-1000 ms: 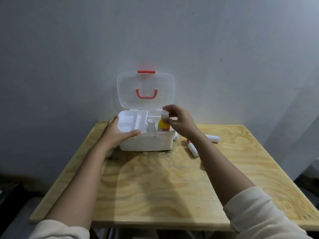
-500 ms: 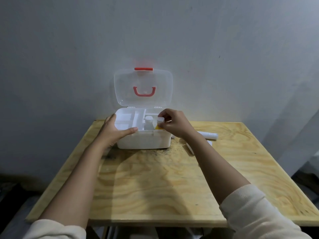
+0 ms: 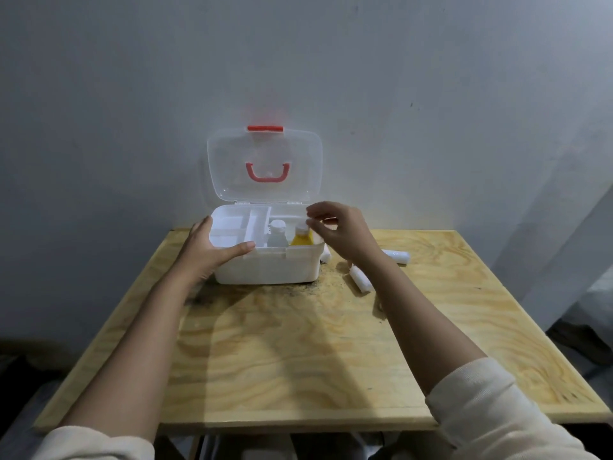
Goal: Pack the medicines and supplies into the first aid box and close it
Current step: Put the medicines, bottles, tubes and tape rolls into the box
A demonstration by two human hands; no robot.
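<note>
The white first aid box [image 3: 265, 268] stands at the back of the wooden table with its clear lid [image 3: 265, 164] raised upright. A yellow bottle [image 3: 302, 239] and a clear bottle [image 3: 277, 235] stand in its right compartment. My left hand [image 3: 205, 250] grips the box's front left corner, thumb over the rim. Just above the yellow bottle's cap hovers my right hand [image 3: 338, 232], fingers apart and holding nothing. White rolls lie on the table right of the box: one [image 3: 360, 280] near my wrist, one [image 3: 398, 256] farther right, one [image 3: 325, 255] against the box.
The plywood table [image 3: 298, 353] has a dark speckled stain in front of the box. A grey wall rises right behind the lid. The table's edges drop off on the left, right and near sides.
The yellow bottle went down into the right compartment, and my right hand let go of it and lifted slightly. My left hand stayed on the box.
</note>
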